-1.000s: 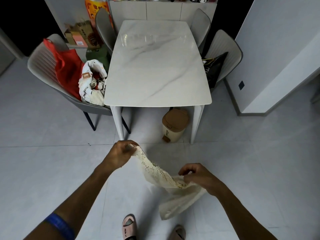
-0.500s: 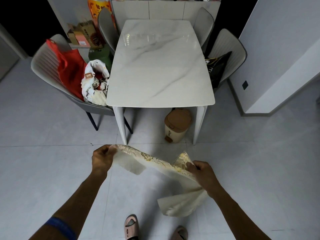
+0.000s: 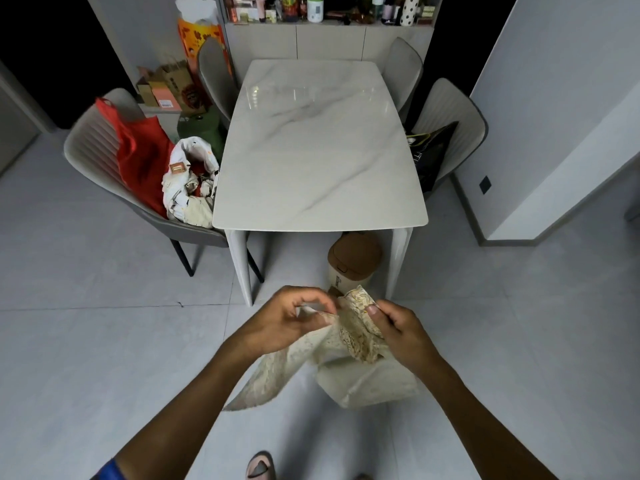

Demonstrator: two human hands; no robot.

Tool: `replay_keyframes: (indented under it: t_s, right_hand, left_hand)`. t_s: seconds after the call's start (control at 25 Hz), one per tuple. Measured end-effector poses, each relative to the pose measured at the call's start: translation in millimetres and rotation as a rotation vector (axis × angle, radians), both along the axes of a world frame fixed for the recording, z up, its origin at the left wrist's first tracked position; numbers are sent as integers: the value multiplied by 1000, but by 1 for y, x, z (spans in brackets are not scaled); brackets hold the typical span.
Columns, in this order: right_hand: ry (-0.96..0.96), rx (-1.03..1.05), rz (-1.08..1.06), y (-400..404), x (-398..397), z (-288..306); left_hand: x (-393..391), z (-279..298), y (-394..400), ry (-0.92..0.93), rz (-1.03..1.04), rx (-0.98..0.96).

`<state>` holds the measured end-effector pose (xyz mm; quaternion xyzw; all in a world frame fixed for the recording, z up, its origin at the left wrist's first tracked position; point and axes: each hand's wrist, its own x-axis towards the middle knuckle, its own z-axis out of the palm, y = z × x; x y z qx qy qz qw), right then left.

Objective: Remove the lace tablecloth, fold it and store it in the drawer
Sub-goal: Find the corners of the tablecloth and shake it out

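Note:
The cream lace tablecloth [image 3: 349,344] hangs in the air in front of me, off the table, with folds drooping toward the floor. My left hand [image 3: 287,320] pinches one edge of it between thumb and fingers. My right hand [image 3: 394,323] pinches another edge right beside it, thumb on top. The two hands are close together, almost touching. The marble dining table [image 3: 322,150] stands bare a step ahead. No drawer can be made out in view.
A chair [image 3: 100,157] at the left holds a red bag [image 3: 142,154] and a white bag. A black bag [image 3: 429,150] sits on the right chair. A small bin [image 3: 353,261] stands under the table. Cabinets [image 3: 329,43] line the back wall.
My hands were spread apart with the cloth stretched between them. They have come together, bringing the two held edges to one spot, and the cloth now hangs doubled below.

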<state>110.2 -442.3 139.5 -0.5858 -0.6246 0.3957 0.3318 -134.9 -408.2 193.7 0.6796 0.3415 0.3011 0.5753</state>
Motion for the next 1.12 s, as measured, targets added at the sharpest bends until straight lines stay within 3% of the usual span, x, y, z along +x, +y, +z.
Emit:
replay_keyframes:
  t_s: [0.2,0.32,0.4,0.56,0.84,0.92,1.0,1.12]
  right_hand:
    - [-24,129,48,11,-10,19]
    - [-58,185,112,11,-18,23]
    - [-73,185,145,11,-21,23]
    - [-33,170,122,12,-24,28]
    - [60,157,139,13,-22,42]
    - [127,108,-61,11,-24,46]
    - [69,189,-325,3,-24,47]
    - [-85,368,-171,-21,-28,38]
  left_hand:
    - [28,10,6,37,-165,-121]
    - [33,5,8,176,90,268]
    - [29,7,12,248,143,393]
    - [23,13,18,213,-37,213]
    - [31,18,14,213,-4,287]
    - [34,20,11,252,50,337]
    - [36,22,8,281,132,383]
    - [33,29,6,242,203,386]
